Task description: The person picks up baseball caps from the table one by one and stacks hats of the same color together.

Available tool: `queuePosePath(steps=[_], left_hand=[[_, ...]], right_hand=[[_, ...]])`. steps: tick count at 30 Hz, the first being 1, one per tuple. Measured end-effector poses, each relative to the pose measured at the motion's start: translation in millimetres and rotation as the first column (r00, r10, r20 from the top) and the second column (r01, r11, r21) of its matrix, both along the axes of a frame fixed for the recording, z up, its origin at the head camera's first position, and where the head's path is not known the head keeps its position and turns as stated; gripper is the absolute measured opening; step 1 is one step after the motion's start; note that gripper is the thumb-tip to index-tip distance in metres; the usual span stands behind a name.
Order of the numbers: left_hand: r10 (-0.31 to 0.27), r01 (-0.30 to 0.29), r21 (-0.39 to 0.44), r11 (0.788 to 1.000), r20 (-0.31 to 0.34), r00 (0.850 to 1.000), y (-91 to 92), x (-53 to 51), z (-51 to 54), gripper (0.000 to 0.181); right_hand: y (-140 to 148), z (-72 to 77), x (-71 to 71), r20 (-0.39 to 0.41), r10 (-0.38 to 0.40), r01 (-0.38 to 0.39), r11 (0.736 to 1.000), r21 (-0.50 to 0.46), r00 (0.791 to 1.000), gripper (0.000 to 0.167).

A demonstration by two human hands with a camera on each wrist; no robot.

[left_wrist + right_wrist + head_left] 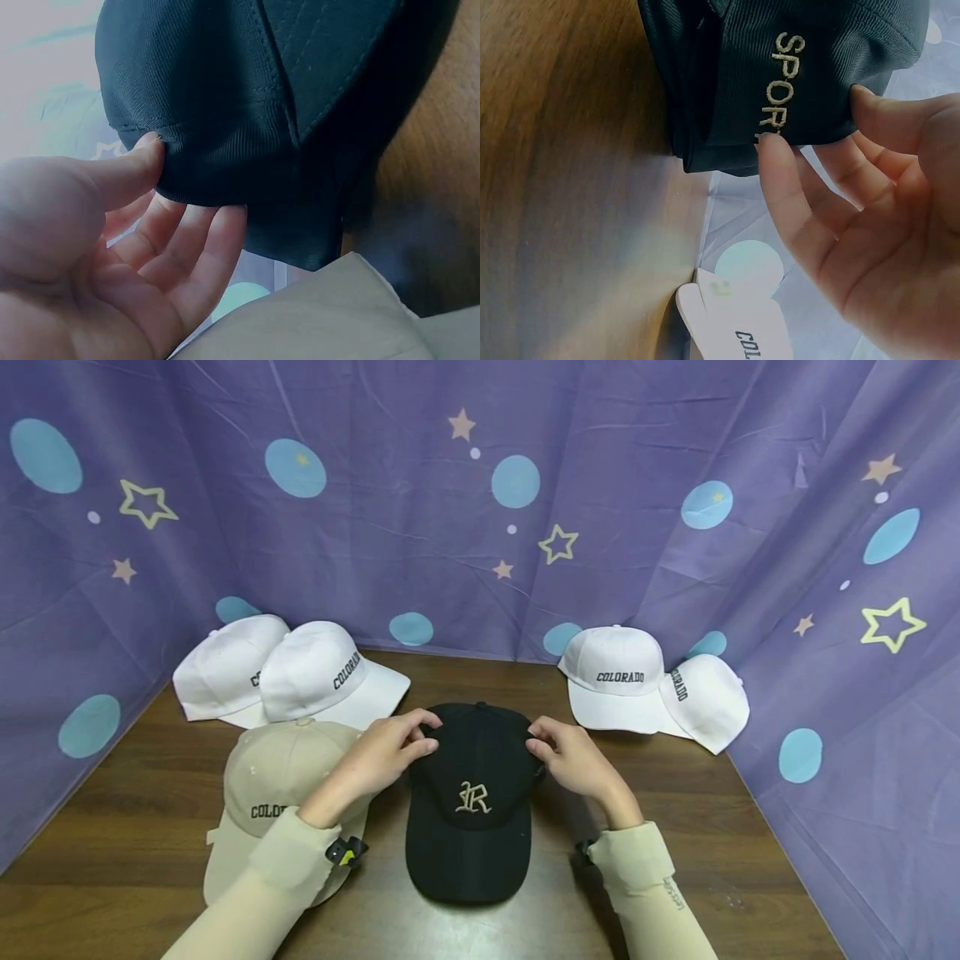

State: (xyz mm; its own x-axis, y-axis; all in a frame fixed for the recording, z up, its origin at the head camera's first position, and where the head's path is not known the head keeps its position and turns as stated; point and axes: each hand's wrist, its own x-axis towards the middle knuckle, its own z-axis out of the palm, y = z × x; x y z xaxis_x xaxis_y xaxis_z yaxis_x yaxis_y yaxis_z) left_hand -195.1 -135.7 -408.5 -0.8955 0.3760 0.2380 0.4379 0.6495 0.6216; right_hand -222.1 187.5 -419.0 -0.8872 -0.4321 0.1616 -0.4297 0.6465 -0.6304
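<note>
The left hand point(382, 757) and right hand point(573, 760) pinch opposite sides of the black baseball cap point(471, 843) between them, over the worktop point(135, 827); a fingertip point(772, 150) covers the end of its "SPOR" embroidery point(782, 71). The left sleeve point(288, 868) hides some lettering on the beige cap point(262, 768); behind, white caps point(306, 675) overlap in two pairs, obscuring lettering.

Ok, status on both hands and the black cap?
Left fingers, right fingers: pinching black cap from opposite sides. Brim toward head camera. Possible snag: beige cap, close on the left.
</note>
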Motion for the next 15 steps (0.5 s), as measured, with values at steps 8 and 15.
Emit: queuePosePath(steps=[8, 15], left_hand=[[0.017, -0.019, -0.029, 0.999, -0.046, 0.999, 0.1, -0.6, -2.9, 0.024], [0.033, -0.035, -0.040, 0.999, -0.044, 0.998, 2.1, -2.3, -4.9, 0.025]], right_hand=[[-1.9, -0.4, 0.4, 0.068, -0.042, 0.043, 0.999, -0.009, 0.997, 0.006], [0.5, -1.2, 0.9, 0.184, -0.058, 0.068, 0.997, -0.047, 0.981, 0.007]])
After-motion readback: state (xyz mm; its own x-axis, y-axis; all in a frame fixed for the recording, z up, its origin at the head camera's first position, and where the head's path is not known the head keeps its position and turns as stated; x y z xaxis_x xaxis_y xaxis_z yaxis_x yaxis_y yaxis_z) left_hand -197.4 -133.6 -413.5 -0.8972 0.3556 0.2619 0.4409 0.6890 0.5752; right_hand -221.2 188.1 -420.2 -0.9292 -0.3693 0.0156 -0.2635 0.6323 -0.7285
